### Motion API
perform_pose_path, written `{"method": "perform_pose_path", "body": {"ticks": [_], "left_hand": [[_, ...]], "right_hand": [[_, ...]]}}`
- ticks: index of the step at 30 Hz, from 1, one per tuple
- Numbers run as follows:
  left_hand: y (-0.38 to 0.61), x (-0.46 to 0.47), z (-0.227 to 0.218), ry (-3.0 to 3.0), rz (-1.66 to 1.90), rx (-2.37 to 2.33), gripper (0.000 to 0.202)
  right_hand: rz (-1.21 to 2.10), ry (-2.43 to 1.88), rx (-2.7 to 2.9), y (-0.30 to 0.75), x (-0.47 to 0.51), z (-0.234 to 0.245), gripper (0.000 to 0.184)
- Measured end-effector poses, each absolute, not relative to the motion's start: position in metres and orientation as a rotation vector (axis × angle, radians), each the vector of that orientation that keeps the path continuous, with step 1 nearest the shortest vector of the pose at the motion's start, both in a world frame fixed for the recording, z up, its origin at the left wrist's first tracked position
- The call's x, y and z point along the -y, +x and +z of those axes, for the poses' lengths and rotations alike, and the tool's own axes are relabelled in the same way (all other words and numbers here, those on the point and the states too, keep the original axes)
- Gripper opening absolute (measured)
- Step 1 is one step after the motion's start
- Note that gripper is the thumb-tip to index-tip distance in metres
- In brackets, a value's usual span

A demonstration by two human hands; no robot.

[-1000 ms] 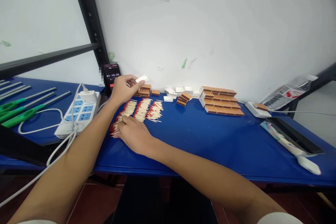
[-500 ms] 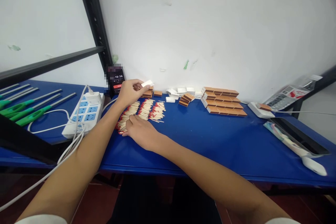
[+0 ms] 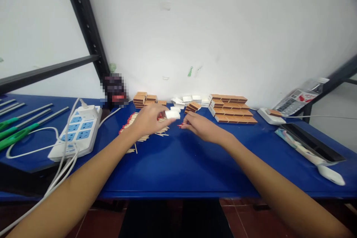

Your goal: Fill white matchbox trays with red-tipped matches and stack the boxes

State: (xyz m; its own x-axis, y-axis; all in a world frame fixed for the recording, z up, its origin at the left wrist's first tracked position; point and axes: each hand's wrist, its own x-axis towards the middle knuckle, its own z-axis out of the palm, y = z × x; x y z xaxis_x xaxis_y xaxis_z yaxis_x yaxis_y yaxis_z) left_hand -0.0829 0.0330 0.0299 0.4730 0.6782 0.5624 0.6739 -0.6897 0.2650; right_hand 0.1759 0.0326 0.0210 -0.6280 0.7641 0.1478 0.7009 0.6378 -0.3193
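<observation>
My left hand [image 3: 152, 119] grips a small white matchbox tray [image 3: 172, 114] between thumb and fingers, above the heap of matches [image 3: 131, 121]. Just to its right, my right hand [image 3: 199, 126] pinches a few matches [image 3: 182, 125], red heads pointing toward the tray. Most of the heap lies under and behind my left hand and forearm. Behind the hands along the wall are more white trays [image 3: 192, 99] and a few loose brown matchbox sleeves [image 3: 193, 107]. Brown sleeves [image 3: 141, 98] are also stacked at the back left.
Stacked brown matchboxes [image 3: 232, 108] stand at the back right. A white power strip [image 3: 80, 130] with cables and green-handled metal rods [image 3: 25, 128] lie left. On the right are a plastic bottle [image 3: 302, 96], a white adapter [image 3: 270, 117], and a black tray [image 3: 312, 141].
My right hand has lifted from the heap and moved right with matches in its fingers. My left hand has brought the white tray right and lower. The view has shifted slightly.
</observation>
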Motion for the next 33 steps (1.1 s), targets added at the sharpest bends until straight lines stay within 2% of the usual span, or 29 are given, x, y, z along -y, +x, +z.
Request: {"method": "perform_pose_path", "body": {"ticks": [5, 12, 20, 27, 33], "left_hand": [[-0.054, -0.006, 0.01, 2.865, 0.646, -1.011, 0.035], [-0.055, -0.008, 0.008, 2.775, 0.38, -1.105, 0.032], [-0.059, -0.011, 0.013, 2.793, 0.377, -1.147, 0.037], [-0.058, -0.01, 0.01, 2.775, 0.407, -1.13, 0.027], [-0.059, -0.01, 0.01, 2.785, 0.45, -1.129, 0.026]], "right_hand": [[0.521, -1.301, 2.496, 0.21, -0.044, 0.002, 0.025], [0.607, -1.257, 2.478, 0.204, -0.04, -0.002, 0.028], [0.591, -1.321, 2.495, 0.233, -0.045, 0.018, 0.041], [0.583, -1.237, 2.522, 0.223, -0.039, 0.017, 0.019], [0.559, -1.268, 2.517, 0.219, -0.041, 0.012, 0.017]]}}
